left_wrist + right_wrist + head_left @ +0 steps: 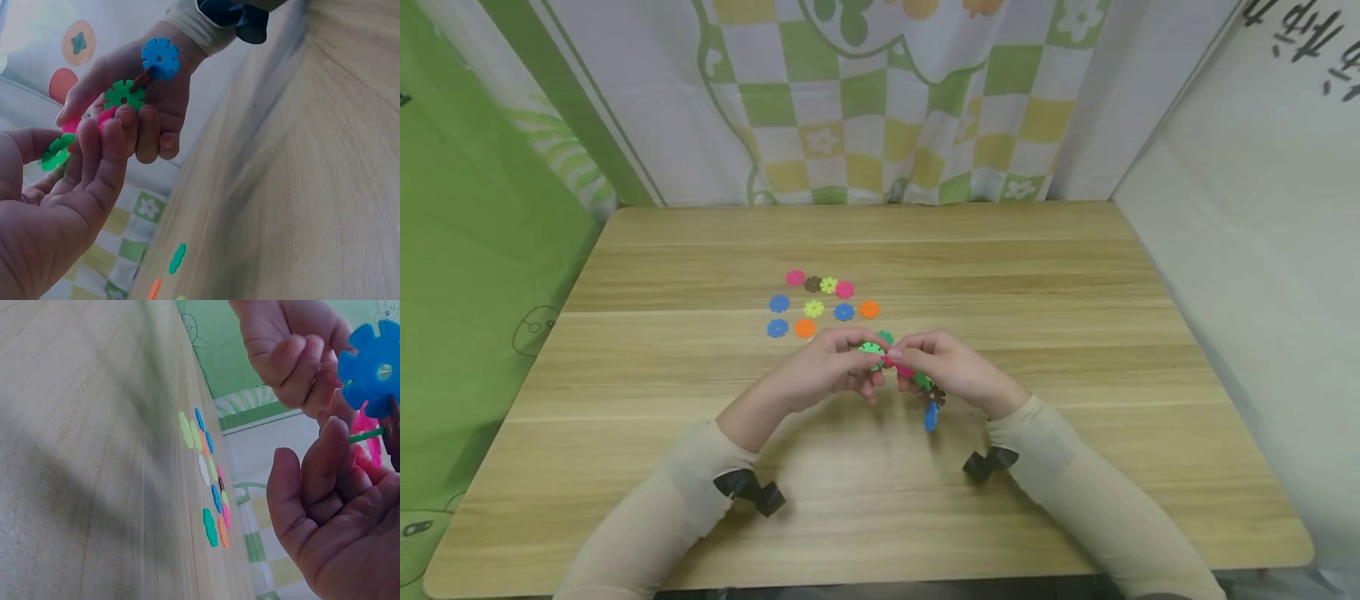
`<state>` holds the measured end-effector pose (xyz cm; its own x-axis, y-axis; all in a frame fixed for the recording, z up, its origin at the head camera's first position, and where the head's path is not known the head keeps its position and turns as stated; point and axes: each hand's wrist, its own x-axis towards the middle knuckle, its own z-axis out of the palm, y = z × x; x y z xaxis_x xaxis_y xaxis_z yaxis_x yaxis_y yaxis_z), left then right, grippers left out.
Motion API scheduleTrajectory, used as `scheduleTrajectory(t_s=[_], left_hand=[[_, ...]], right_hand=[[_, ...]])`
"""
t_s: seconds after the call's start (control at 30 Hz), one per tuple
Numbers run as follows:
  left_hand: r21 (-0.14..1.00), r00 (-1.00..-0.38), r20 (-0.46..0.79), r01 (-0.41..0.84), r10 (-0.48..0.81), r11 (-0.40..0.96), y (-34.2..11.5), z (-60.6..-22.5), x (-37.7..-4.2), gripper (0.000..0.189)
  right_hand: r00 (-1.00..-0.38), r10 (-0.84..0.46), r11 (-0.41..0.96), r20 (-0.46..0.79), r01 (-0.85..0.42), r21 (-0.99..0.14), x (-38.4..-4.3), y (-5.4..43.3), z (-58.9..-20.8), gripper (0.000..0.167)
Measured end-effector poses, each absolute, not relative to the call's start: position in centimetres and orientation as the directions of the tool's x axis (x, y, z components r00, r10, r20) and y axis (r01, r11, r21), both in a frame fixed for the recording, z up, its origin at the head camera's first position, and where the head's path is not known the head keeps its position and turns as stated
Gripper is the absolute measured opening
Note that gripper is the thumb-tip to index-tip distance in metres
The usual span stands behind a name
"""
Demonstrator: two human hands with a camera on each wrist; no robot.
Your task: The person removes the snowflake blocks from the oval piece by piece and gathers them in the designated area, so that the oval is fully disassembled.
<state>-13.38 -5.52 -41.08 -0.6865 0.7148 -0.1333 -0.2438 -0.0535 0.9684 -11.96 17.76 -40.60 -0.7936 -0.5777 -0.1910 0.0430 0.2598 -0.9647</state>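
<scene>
My left hand (pixel 820 371) pinches a bright green notched plastic disc (pixel 57 152) between thumb and fingers. Close beside it, my right hand (pixel 955 373) holds a chain of interlocked notched discs. Along that chain are pink (pixel 374 434), a green disc (pixel 124 95), a brown disc (pixel 938 395) seen edge-on in the left wrist view, and a blue disc (pixel 160 59) at the dangling end. The fingertips of both hands meet around the pink part. Fingers hide where the bright green disc meets the pink, so whether they are joined cannot be told.
Loose discs lie flat on the wooden table (pixel 1075 308) beyond the hands, among them a pink disc (pixel 795 277), a blue disc (pixel 844 312) and an orange disc (pixel 869 309). A darker green disc (pixel 209 527) lies just past the fingers. A checked curtain (pixel 880 108) hangs behind the table.
</scene>
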Motion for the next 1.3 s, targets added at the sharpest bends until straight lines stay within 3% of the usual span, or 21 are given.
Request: scheduleTrajectory(t_s=[0.2,0.6,0.9,1.1,1.3], left_hand=[[0.925,-0.662,-0.141,-0.353,0.736,-0.141,-5.2,-41.3,-13.3,0.018],[0.907,-0.665,-0.157,-0.39,0.73,-0.16,-5.2,-41.5,-13.3,0.016],[0.924,-0.739,-0.203,-0.362,0.643,-0.124,-5.5,-41.8,-14.0,0.011],[0.951,-0.82,-0.279,-0.31,0.5,0.024,-7.9,-42.2,-15.7,0.027],[0.914,-0.898,-0.283,-0.145,0.338,0.379,-11.8,-43.1,-16.8,0.029]], right_hand=[[-0.796,-0.575,0.259,-0.188,0.041,-0.965,-12.0,17.7,-40.6,0.047],[-0.802,-0.559,0.272,-0.21,0.062,-0.96,-11.9,17.8,-40.6,0.04],[-0.819,-0.543,0.263,-0.182,0.04,-0.964,-11.9,17.9,-40.6,0.037],[-0.828,-0.529,0.253,-0.187,0.057,-0.966,-11.9,17.9,-40.6,0.034],[-0.822,-0.536,0.262,-0.192,0.054,-0.964,-11.9,18.0,-40.7,0.035]])
